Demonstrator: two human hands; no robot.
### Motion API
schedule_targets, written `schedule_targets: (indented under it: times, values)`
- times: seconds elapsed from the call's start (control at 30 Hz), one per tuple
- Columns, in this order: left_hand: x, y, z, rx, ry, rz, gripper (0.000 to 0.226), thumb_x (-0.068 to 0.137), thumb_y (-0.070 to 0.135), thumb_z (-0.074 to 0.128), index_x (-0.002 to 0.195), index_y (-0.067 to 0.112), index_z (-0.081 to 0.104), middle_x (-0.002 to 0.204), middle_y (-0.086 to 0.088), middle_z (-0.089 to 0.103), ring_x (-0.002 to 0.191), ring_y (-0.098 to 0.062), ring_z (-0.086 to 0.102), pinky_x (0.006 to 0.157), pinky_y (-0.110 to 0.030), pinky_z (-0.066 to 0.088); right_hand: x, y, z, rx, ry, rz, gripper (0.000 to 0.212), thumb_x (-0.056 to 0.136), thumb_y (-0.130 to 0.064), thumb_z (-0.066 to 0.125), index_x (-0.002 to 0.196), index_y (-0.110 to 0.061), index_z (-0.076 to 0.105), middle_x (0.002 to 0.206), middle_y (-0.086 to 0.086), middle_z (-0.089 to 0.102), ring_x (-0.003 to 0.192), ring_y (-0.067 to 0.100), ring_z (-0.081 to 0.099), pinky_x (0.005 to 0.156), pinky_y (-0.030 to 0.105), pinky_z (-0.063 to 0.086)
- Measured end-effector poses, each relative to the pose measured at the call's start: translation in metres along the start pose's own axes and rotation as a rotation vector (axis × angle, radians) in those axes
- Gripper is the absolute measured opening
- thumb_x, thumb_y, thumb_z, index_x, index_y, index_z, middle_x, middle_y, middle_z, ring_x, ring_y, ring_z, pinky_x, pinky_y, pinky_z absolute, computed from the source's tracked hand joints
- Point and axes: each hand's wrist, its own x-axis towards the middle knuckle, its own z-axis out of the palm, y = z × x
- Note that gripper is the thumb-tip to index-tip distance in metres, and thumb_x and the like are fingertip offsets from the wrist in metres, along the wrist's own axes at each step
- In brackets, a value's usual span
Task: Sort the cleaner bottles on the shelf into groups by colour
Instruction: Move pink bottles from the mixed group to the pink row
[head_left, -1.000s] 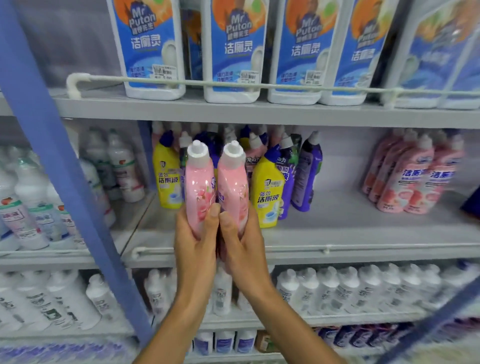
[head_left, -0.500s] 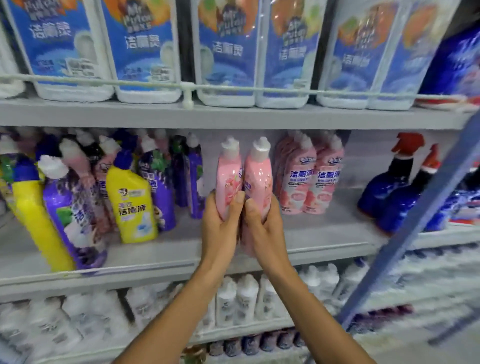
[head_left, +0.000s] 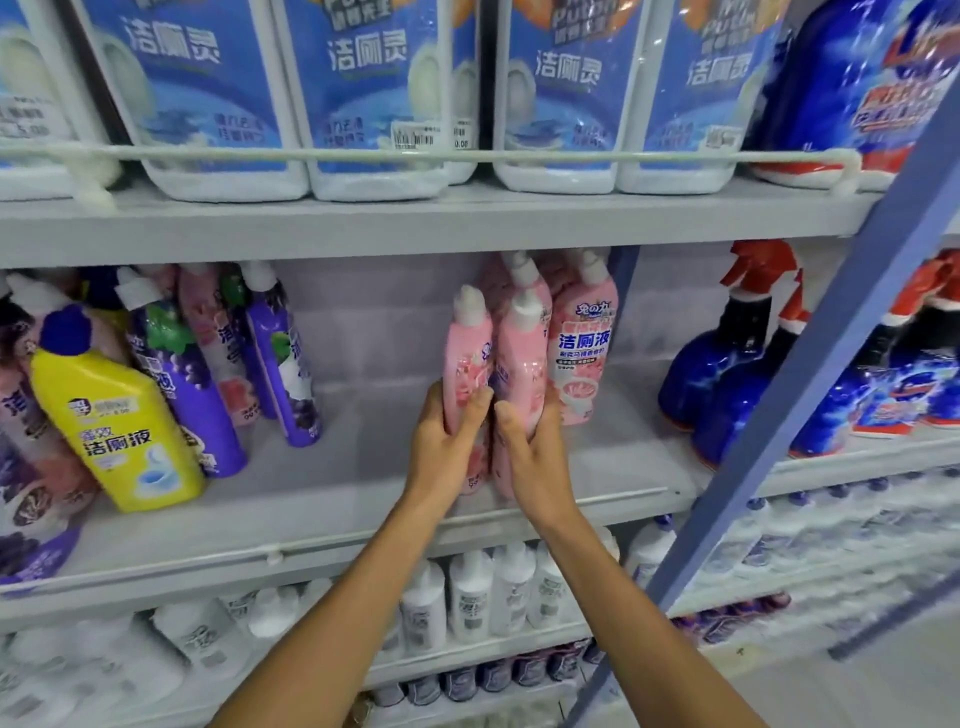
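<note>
Far left I saw the yellow bottle (head_left: 114, 421) and purple bottles (head_left: 280, 364) mixed, unsorted. On the shelf (head_left: 337, 499), the left hand (head_left: 447, 441) gripped the left pink bottle (head_left: 465, 358) and the right hand (head_left: 535, 452) the right pink bottle (head_left: 522, 358), upright, pressed together just before the pink group (head_left: 584, 353). I judged that was to join their colour. Blue sprayers (head_left: 717, 374) stood right.

Left hand (head_left: 441, 447) and right hand (head_left: 535, 457) each grip a pink bottle (head_left: 465, 358), touching the pink group (head_left: 584, 338) on the shelf (head_left: 337, 483).
</note>
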Motion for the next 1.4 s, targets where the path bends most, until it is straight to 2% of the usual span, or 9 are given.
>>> schedule_targets:
  times: [0.13, 0.23, 0.33, 0.5, 0.7, 0.9, 1.07, 1.23, 1.4]
  values:
    - [0.000, -0.001, -0.010, 0.014, 0.001, 0.008, 0.052, 0.089, 0.055, 0.071, 0.126, 0.019, 0.061, 0.115, 0.004, 0.072, 0.107, -0.010, 0.071, 0.090, -0.026, 0.057, 0.001, 0.001, -0.012, -0.097, -0.066, 0.041, 0.054, 0.102, -0.022, 0.061, 0.150, -0.016, 0.038, 0.145, -0.003, 0.056, 0.134, 0.007, 0.054, 0.110, 0.030, 0.047]
    - [0.005, -0.003, -0.022, -0.021, -0.018, 0.006, 0.038, 0.088, 0.051, 0.074, 0.116, 0.026, 0.066, 0.112, 0.004, 0.076, 0.105, -0.014, 0.073, 0.090, -0.034, 0.058, 0.005, 0.004, -0.035, -0.166, -0.186, 0.112, 0.066, 0.096, -0.028, 0.070, 0.152, -0.016, 0.037, 0.148, -0.003, 0.055, 0.135, 0.009, 0.054, 0.113, 0.037, 0.046]
    - [0.011, -0.001, -0.032, -0.070, -0.093, -0.009, 0.013, 0.098, 0.027, 0.067, 0.110, 0.026, 0.069, 0.102, 0.016, 0.079, 0.096, -0.005, 0.075, 0.082, -0.023, 0.058, 0.014, 0.007, -0.052, -0.234, -0.226, 0.135, 0.079, 0.086, -0.037, 0.080, 0.151, -0.015, 0.041, 0.145, -0.001, 0.058, 0.131, 0.012, 0.058, 0.111, 0.042, 0.048]
    - [0.021, -0.010, -0.027, -0.125, -0.083, -0.038, 0.029, 0.091, 0.052, 0.068, 0.106, 0.028, 0.070, 0.112, -0.003, 0.078, 0.106, -0.026, 0.074, 0.093, -0.046, 0.060, 0.021, 0.008, -0.048, -0.367, 0.014, 0.036, 0.090, 0.067, -0.046, 0.092, 0.141, -0.020, 0.048, 0.133, -0.004, 0.059, 0.115, 0.002, 0.060, 0.094, 0.016, 0.051]
    - [0.023, -0.009, 0.025, -0.186, -0.017, -0.102, 0.024, 0.104, 0.035, 0.053, 0.115, 0.016, 0.063, 0.096, 0.012, 0.078, 0.088, -0.003, 0.074, 0.072, -0.020, 0.058, 0.037, 0.016, -0.062, -0.581, 0.205, 0.003, 0.108, 0.051, -0.079, 0.084, 0.137, -0.025, 0.047, 0.120, -0.010, 0.043, 0.117, 0.010, 0.051, 0.100, 0.037, 0.053]
    - [0.018, -0.011, 0.051, -0.120, 0.117, -0.023, 0.026, 0.102, 0.033, 0.062, 0.120, 0.015, 0.068, 0.107, 0.003, 0.078, 0.094, -0.010, 0.074, 0.074, -0.023, 0.058, 0.041, 0.017, -0.109, -0.461, -0.094, 0.046, 0.091, 0.072, -0.057, 0.086, 0.147, -0.026, 0.044, 0.139, -0.007, 0.055, 0.120, 0.001, 0.057, 0.101, 0.024, 0.051]
    - [0.019, -0.029, 0.055, -0.016, 0.140, 0.057, 0.030, 0.092, 0.023, 0.077, 0.120, 0.024, 0.067, 0.107, 0.005, 0.077, 0.093, -0.014, 0.073, 0.071, -0.022, 0.057, 0.047, 0.015, -0.114, -0.523, 0.052, 0.001, 0.088, 0.062, -0.051, 0.093, 0.133, -0.022, 0.050, 0.115, -0.018, 0.055, 0.098, -0.007, 0.057, 0.079, 0.006, 0.045]
    - [0.025, -0.033, 0.061, -0.012, 0.147, 0.054, 0.036, 0.094, 0.023, 0.075, 0.129, 0.020, 0.066, 0.115, 0.004, 0.078, 0.105, -0.017, 0.074, 0.088, -0.034, 0.059, 0.064, 0.030, -0.121, -0.706, 0.231, 0.011, 0.089, 0.060, -0.065, 0.084, 0.130, -0.018, 0.054, 0.116, -0.002, 0.052, 0.102, 0.013, 0.052, 0.076, 0.027, 0.046]
    - [0.024, -0.031, 0.072, -0.001, 0.146, 0.111, 0.043, 0.096, 0.023, 0.070, 0.138, 0.018, 0.062, 0.120, 0.007, 0.076, 0.110, -0.012, 0.073, 0.088, -0.024, 0.057, 0.074, 0.039, -0.120, -0.758, 0.219, -0.039, 0.087, 0.064, -0.069, 0.081, 0.128, -0.015, 0.057, 0.117, 0.002, 0.051, 0.101, 0.021, 0.059, 0.070, 0.031, 0.049]
